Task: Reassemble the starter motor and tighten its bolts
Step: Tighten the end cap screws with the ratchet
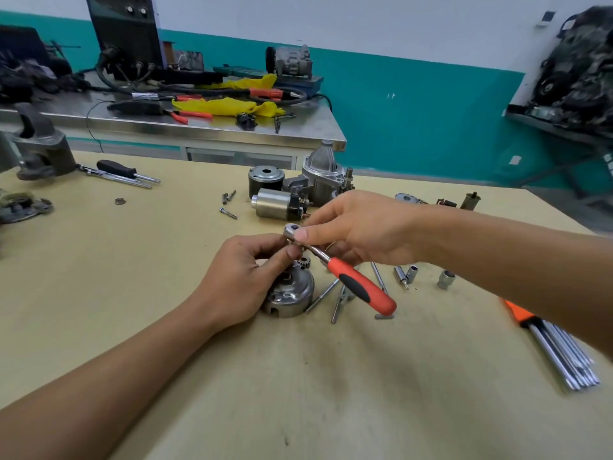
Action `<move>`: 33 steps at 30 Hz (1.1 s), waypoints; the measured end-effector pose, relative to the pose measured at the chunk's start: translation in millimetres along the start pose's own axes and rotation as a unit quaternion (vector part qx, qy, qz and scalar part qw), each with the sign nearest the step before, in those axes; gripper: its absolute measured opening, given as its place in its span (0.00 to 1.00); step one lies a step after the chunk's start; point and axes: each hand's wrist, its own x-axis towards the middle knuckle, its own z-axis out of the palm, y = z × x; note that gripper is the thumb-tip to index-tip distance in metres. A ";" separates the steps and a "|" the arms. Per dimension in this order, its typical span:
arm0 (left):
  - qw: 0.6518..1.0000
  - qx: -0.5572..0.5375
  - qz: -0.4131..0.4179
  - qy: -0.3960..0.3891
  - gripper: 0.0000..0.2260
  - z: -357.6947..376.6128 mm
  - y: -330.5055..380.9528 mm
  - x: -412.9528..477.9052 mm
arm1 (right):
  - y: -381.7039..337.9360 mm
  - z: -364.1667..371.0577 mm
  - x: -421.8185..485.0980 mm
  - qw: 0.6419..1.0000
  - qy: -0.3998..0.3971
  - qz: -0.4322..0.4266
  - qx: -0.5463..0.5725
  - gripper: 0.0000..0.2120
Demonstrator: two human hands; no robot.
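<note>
A round metal starter housing part with a small gear on top sits on the tan table. My left hand curls over its top, fingers pinching at the socket under the ratchet head. My right hand pinches the head of a ratchet wrench with a red and black handle that slopes down to the right. Behind them lie the solenoid, a dark cylindrical casing and the nose housing.
Loose bolts, sockets and long through-bolts lie around the work. A set of hex keys lies at right, screwdrivers and a vise at left. A steel bench with tools stands behind.
</note>
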 end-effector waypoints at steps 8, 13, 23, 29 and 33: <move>0.993 0.058 0.076 0.065 0.09 -3.8 5.7 1.0 | 6.1 12.3 -11.2 0.959 -0.045 0.038 0.276 0.11; 0.991 0.062 0.097 0.063 0.08 -4.6 5.4 2.1 | 6.2 22.7 -13.6 0.923 -0.063 0.042 0.377 0.08; 0.998 0.018 -0.017 -0.057 0.11 -11.7 1.4 12.3 | -27.9 -14.0 5.0 0.874 0.006 -0.171 -0.454 0.13; 0.989 0.056 -0.063 -0.124 0.09 -12.4 -1.9 10.0 | -34.8 -17.0 18.2 0.817 -0.012 -0.154 -0.555 0.14; 0.969 0.192 -0.061 -0.142 0.35 -9.5 -1.1 -2.8 | -24.1 -18.2 19.0 0.851 0.015 -0.121 -0.511 0.16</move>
